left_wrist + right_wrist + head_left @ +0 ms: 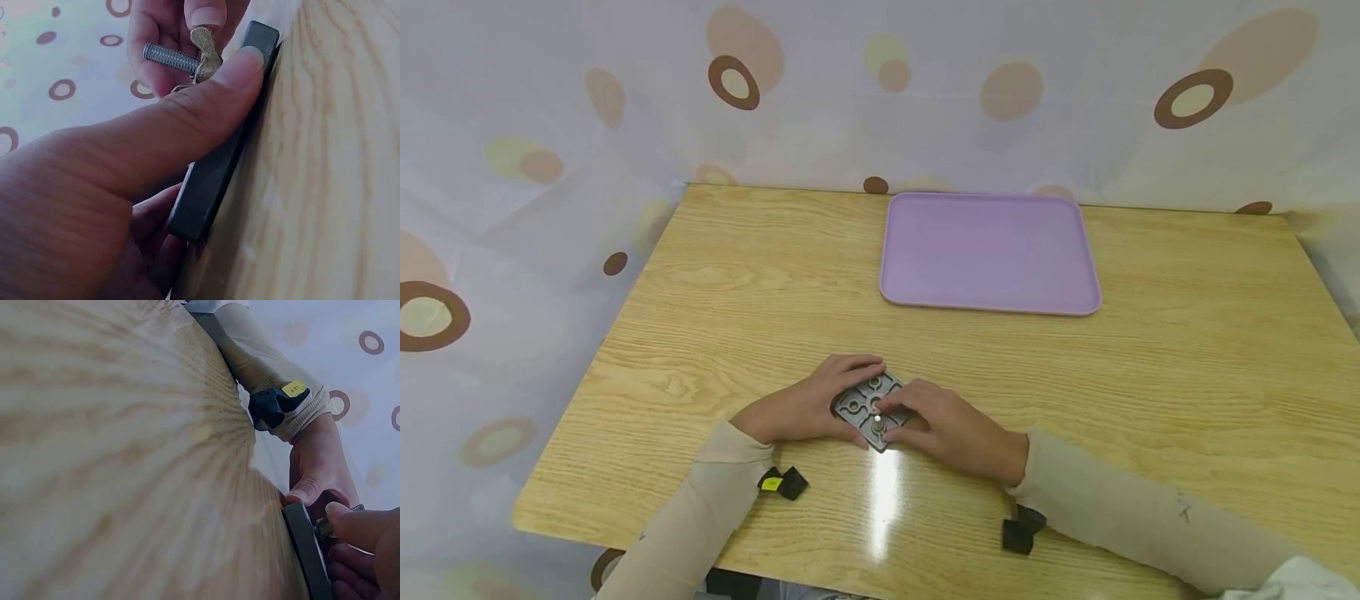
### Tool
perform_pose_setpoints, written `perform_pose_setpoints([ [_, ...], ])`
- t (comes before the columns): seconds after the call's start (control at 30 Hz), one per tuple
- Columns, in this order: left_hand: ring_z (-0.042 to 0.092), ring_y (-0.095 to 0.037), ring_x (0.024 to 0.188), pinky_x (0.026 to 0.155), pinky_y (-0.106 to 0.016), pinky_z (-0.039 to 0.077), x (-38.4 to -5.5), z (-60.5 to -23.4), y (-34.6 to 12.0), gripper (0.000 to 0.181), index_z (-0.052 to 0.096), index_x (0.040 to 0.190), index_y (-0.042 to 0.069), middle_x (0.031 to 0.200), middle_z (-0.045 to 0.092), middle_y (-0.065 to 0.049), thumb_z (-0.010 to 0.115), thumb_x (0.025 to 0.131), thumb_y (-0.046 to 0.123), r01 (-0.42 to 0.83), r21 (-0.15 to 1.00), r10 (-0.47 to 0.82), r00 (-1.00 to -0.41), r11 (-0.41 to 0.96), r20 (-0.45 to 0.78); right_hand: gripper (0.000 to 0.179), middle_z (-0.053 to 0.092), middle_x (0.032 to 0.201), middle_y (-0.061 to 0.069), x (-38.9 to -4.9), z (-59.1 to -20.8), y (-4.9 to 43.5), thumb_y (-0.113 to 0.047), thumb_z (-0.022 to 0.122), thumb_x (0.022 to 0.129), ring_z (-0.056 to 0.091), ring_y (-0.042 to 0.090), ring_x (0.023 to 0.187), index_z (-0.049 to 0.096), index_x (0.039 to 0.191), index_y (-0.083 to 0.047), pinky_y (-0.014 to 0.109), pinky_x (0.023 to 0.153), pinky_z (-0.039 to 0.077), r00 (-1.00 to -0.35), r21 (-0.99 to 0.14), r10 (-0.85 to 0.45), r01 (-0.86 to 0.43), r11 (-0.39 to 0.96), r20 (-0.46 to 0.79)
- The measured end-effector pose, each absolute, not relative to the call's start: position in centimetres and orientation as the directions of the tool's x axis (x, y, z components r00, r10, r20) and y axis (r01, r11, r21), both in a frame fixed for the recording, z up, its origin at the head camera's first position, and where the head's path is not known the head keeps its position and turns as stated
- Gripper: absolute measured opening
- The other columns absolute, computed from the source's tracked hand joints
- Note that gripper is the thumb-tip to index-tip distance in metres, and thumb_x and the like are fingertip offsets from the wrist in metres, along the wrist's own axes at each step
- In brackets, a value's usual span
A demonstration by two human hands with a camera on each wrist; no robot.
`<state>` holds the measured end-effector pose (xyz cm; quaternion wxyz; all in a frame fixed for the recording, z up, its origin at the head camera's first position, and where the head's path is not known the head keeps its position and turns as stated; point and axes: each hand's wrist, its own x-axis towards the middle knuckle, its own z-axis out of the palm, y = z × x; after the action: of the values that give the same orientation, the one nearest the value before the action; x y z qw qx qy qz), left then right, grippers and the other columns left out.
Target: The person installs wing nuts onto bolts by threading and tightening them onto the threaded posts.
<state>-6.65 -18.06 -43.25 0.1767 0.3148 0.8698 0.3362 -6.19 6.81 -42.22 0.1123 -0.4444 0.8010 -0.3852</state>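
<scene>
A grey square plate [867, 392] with recesses and round holes lies on the table, and its dark side edge [206, 194] shows in the left wrist view. My left hand [812, 407] grips the plate from the left, thumb along the near edge and fingers at the far one. From the plate rises a threaded bolt [170, 59] carrying a brass-coloured wing nut [207, 62]. My right hand [953, 429] pinches the wing nut between thumb and fingers at the plate's right side. In the right wrist view its fingers partly hide the nut.
A purple rectangular tray [988, 250] lies at the back of the wood-grain table [737, 283], beyond both hands. A patterned cloth [820, 100] hangs behind the table and at its left. Black wrist devices [1021, 532] hang by both sleeves.
</scene>
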Motion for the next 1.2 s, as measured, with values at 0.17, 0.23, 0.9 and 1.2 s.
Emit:
perform_pose_setpoints([
  [0.17, 0.021, -0.014, 0.131, 0.100, -0.036, 0.030, -6.6, -43.2, -18.1, 0.095, 0.027, 0.148, 0.016, 0.150, 0.020, 0.005, 0.074, 0.072, 0.048, 0.437, 0.698, 0.671, -0.736, 0.567, -0.084, 0.036, 0.055, 0.116, -0.005, -6.3, -42.4, 6.6, -0.026, 0.063, 0.089, 0.050, 0.007, 0.105, 0.058, 0.123, -0.012, 0.027, 0.086, 0.044, -0.555, -0.700, -0.812, -0.653, 0.289, 0.182],
  [0.23, 0.021, -0.015, 0.131, 0.100, -0.036, 0.030, -6.6, -43.3, -18.1, 0.095, 0.027, 0.147, 0.015, 0.150, 0.020, 0.004, 0.075, 0.072, 0.047, 0.439, 0.701, 0.672, -0.736, 0.562, -0.078, 0.036, 0.055, 0.117, -0.006, -6.4, -42.5, 6.5, -0.025, 0.063, 0.090, 0.049, 0.007, 0.107, 0.058, 0.122, -0.012, 0.028, 0.087, 0.043, -0.546, -0.699, -0.817, -0.658, 0.280, 0.187],
  [0.9, 0.019, -0.014, 0.132, 0.102, -0.036, 0.029, -6.6, -43.3, -18.2, 0.096, 0.027, 0.147, 0.015, 0.150, 0.019, 0.004, 0.076, 0.072, 0.046, 0.444, 0.696, 0.675, -0.733, 0.565, -0.081, 0.019, 0.058, 0.108, -0.014, -6.8, -42.5, 7.5, -0.023, 0.057, 0.094, 0.051, 0.002, 0.102, 0.064, 0.111, -0.022, 0.026, 0.087, 0.043, -0.568, -0.673, -0.800, -0.670, 0.314, 0.192],
  [1.2, 0.020, -0.017, 0.132, 0.101, -0.037, 0.030, -6.7, -43.4, -18.2, 0.095, 0.028, 0.147, 0.014, 0.150, 0.020, 0.002, 0.075, 0.072, 0.046, 0.453, 0.698, 0.679, -0.731, 0.555, -0.065, 0.014, 0.059, 0.106, -0.015, -6.8, -42.4, 7.5, -0.023, 0.056, 0.094, 0.052, 0.003, 0.100, 0.066, 0.103, -0.023, 0.027, 0.086, 0.044, -0.552, -0.699, -0.811, -0.659, 0.280, 0.196],
])
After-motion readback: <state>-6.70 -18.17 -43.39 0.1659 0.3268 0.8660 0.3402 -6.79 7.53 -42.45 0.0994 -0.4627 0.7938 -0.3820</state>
